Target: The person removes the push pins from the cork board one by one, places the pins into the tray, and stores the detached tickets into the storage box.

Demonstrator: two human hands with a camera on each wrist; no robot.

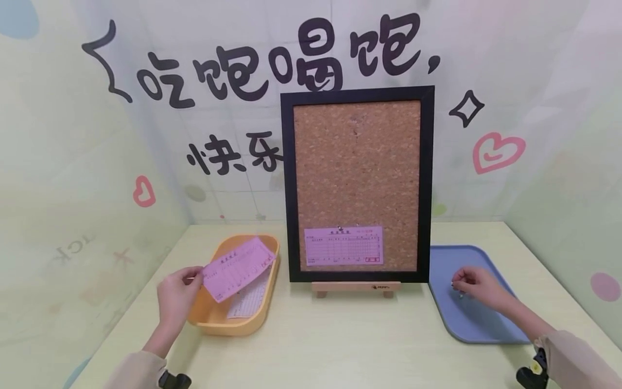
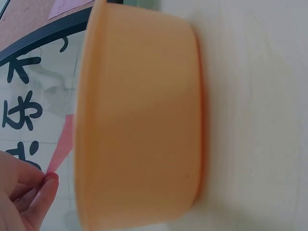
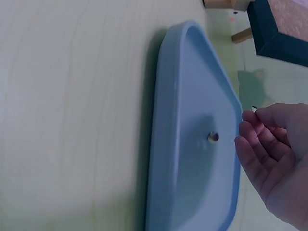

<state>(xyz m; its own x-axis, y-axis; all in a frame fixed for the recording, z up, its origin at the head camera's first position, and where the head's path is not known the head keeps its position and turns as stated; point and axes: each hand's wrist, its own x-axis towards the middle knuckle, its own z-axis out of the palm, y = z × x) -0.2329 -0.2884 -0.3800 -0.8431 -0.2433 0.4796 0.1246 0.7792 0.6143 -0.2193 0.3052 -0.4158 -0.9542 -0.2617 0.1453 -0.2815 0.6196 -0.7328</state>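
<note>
My left hand [image 1: 176, 294] pinches the left end of a pink receipt slip [image 1: 237, 268], which hangs tilted over an orange bin [image 1: 238, 327]. Another printed slip [image 1: 249, 301] lies inside that bin. In the left wrist view the bin's wall [image 2: 139, 120] hides most of the held slip [image 2: 62, 144]. Over the blue tray [image 1: 454, 262], my right hand [image 1: 480, 289] pinches a tiny pin [image 3: 254, 109] between thumb and forefinger; its head is hidden. A metallic thumbtack [image 3: 213, 137] rests on the tray below the fingers.
Between the hands stands a black-framed corkboard [image 1: 357, 167] on a small wooden easel [image 1: 357, 287]. One pink slip [image 1: 344, 247] is fixed at its lower left, with a tack [image 1: 340, 228] at the top edge. A printed wall [image 1: 233, 119] closes off the back.
</note>
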